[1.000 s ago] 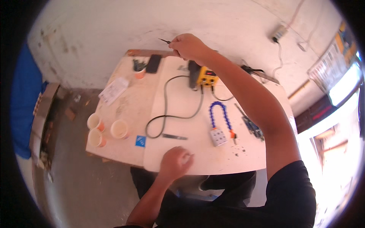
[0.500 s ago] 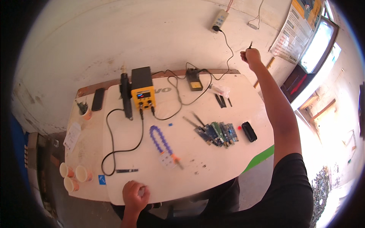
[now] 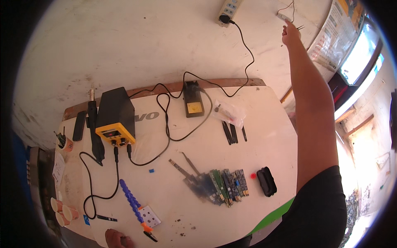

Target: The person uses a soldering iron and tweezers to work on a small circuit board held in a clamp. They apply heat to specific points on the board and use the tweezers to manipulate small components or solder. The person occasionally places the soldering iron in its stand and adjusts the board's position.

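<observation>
My right hand (image 3: 291, 33) is stretched out far right to the wall, its index finger on or very near a small white switch box (image 3: 283, 17) with a cord. Dark pointed tweezers (image 3: 301, 28) stick out from its curled fingers. My left hand (image 3: 118, 239) rests at the table's near edge, fingers curled; nothing shows in it, and the lower frame edge cuts it off. Close to it lie a flat dark strip tool (image 3: 107, 218) and a blue flexible arm (image 3: 131, 199) with an orange-tipped clip, beside a white perforated base (image 3: 149, 216).
A yellow-and-black soldering station (image 3: 116, 120) stands at the left with a hot-air handle (image 3: 96, 132). An iron stand (image 3: 194, 108), plastic bag (image 3: 228, 113) and black tools (image 3: 230, 133) lie behind several circuit boards (image 3: 227, 187). A black case (image 3: 266, 182), paper cups (image 3: 70, 213) and power strip (image 3: 228, 11) also show.
The view has shifted, so the table sits lower and nearer. My right hand has moved farther up to the switch box, its index finger now extended. My left hand appears closer to the lower edge.
</observation>
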